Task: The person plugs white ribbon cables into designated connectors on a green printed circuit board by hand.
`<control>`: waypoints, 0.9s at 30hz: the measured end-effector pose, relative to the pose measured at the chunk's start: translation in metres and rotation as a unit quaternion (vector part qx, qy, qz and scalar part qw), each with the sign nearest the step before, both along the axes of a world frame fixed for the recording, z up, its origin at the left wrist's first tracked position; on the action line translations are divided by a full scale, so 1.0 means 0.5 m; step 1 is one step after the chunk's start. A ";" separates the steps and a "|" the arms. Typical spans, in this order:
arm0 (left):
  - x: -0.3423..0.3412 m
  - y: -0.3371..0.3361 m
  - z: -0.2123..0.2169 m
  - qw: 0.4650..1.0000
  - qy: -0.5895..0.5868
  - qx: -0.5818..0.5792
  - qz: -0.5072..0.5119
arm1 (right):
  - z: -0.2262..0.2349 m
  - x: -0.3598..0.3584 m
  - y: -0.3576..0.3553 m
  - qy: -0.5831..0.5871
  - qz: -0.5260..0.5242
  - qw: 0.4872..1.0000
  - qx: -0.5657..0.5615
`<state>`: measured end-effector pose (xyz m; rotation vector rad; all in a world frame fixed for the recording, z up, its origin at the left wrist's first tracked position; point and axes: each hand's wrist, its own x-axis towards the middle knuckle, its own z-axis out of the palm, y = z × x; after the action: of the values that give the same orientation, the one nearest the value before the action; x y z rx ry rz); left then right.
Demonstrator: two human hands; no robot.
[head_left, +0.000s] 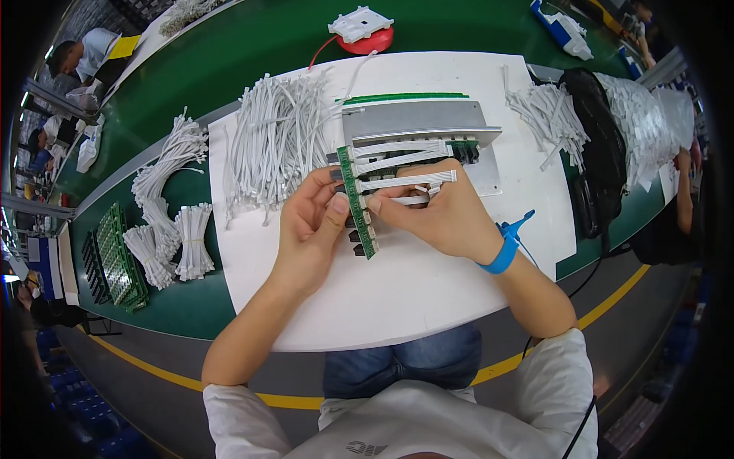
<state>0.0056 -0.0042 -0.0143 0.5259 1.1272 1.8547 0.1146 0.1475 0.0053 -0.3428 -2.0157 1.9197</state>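
Observation:
My left hand (310,218) grips a narrow green circuit board (353,195) that stands nearly upright, with black parts along its left side and white sockets along its right. At the board's right side, my right hand (440,218) pinches the end of a short white flat cable (413,200) against a socket; its exact seating is hidden by the fingers. Other white flat cables (401,180) run rightward from the board above that hand. Behind them lies a grey metal plate (417,118) with a bent edge and a second green board. A blue wrist strap (505,252) circles my right wrist.
A big heap of white cables (279,145) lies left on the white sheet (367,317), a smaller cable pile (547,115) right. Tied cable bundles (195,241) and green boards (121,256) sit far left. A black bag (589,138) stands right, a red round object (367,40) behind.

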 end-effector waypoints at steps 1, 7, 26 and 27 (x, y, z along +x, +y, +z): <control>-0.002 0.002 0.000 1.000 0.019 -0.008 -0.003 | -0.002 0.000 0.001 0.000 0.000 1.000 0.000; -0.015 0.011 0.005 1.000 0.016 -0.022 0.013 | 0.016 -0.005 0.015 -0.114 0.039 0.992 0.043; -0.042 0.000 0.025 0.996 0.046 0.004 0.070 | 0.005 0.006 0.001 -0.006 0.019 1.000 -0.005; -0.034 0.004 0.029 0.998 0.029 0.008 0.053 | 0.004 0.006 0.003 -0.018 0.021 0.999 0.035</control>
<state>-0.0113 -0.0025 0.0001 0.5402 1.2001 1.9514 0.1175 0.1490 0.0074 -0.3219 -2.1233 1.8735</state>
